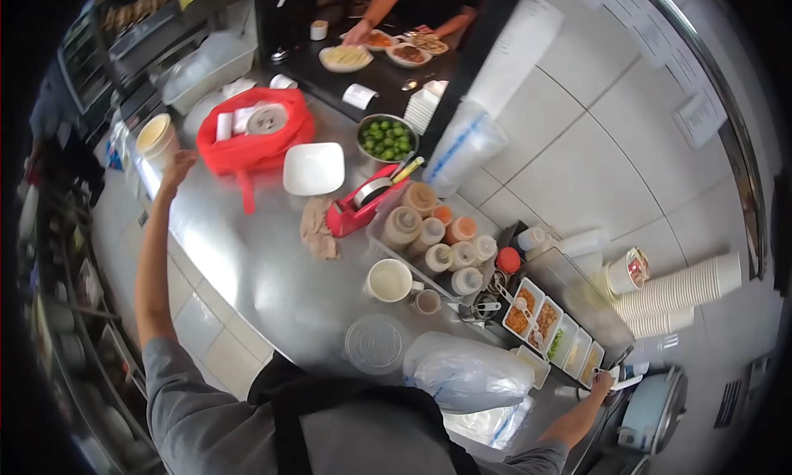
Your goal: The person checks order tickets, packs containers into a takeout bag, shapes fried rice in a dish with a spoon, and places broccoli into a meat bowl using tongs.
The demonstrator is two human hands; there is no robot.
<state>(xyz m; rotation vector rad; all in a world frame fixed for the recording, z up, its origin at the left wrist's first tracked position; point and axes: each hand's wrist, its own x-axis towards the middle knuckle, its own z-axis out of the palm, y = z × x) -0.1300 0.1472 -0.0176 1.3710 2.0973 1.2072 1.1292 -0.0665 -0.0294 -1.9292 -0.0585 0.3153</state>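
My left hand (178,166) is stretched out at the far left of the steel counter, closed at the base of a stack of round tubs (156,137). Just right of it lies a red bag (290,112) with white items and a round lid inside. At the lower right, my right hand (603,383) is closed beside the end of the row of white topping trays (560,341), around a small handle that I cannot make out. A white utensil (627,383) lies close to those fingers.
Squeeze bottles (429,234) fill a bin mid-counter, near a red tape dispenser (355,216), a bowl of limes (386,138) and a white bowl (313,169). A plastic bag roll (466,372) lies in front. Beyond the window, a person reaches over plated food (346,58).
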